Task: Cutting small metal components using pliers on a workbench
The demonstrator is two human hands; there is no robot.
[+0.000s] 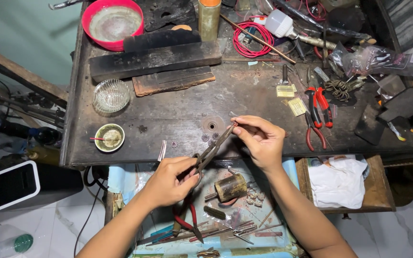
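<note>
Tweezers (pixel 212 149) slant over the near edge of the dark workbench (pixel 178 114). The left hand (pixel 170 180) grips their handle end; to the right, the right hand (pixel 260 139) pinches a tiny piece, too small to tell, at their tips. Red-handled pliers (pixel 319 106) lie far right.

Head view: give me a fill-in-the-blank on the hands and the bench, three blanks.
1. The left hand grips a pair of ____ by the handles.
2. The right hand pinches a tiny piece at the tool's ____.
3. The bowl at the bench's far left corner is ____ in colour.

Missing words: pliers; tip; red
</note>
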